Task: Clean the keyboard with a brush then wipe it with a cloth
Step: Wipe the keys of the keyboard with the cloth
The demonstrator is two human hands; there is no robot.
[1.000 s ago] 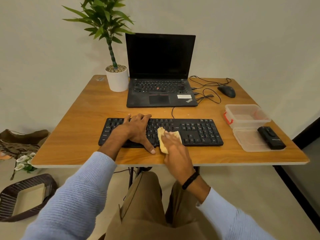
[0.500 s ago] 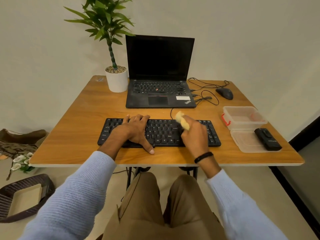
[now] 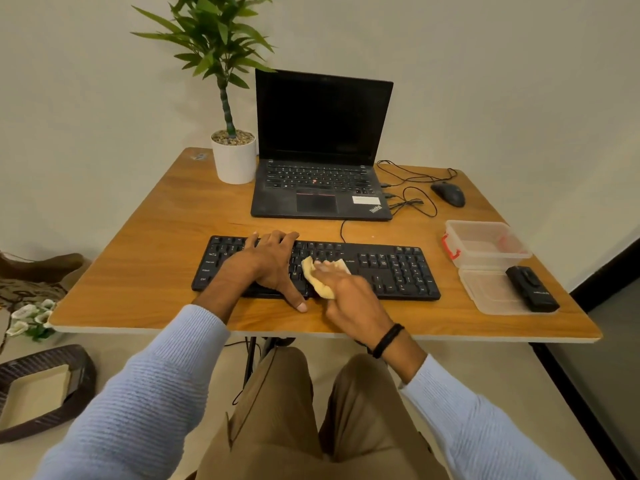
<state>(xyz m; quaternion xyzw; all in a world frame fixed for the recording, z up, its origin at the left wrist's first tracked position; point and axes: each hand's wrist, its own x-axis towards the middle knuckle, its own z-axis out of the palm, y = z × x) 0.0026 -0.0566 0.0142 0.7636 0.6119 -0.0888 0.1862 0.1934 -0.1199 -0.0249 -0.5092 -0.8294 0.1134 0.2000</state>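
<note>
Stage: the wiping step appears to be under way; no brush is showing in either hand, so the brushing is judged finished. The right half of the keyboard looks left to cover.

Right hand (image 3: 349, 292), lower centre of the frame: lying flat, fingers spread and only slightly curled, pressing a yellow cloth (image 3: 320, 277) down on the keys rather than gripping it tightly. The cloth is sticking out from under the fingertips, toward the upper left of the hand.

Left hand (image 3: 268, 263), just left of it: open, palm down, holding nothing, bracing the keyboard (image 3: 398, 268); its thumb is reaching down onto the wooden surface (image 3: 138, 265).

Keyboard: black, lying across the middle of the frame, near the front edge of the surface.

Right edge of the frame: a clear box (image 3: 485, 242), and its lid (image 3: 485, 292) carrying a small black object (image 3: 531, 289), possibly the brush, though that cannot be told.

Upper centre: an open laptop (image 3: 322, 147), a mouse (image 3: 448, 194), a potted plant (image 3: 233, 157).
</note>
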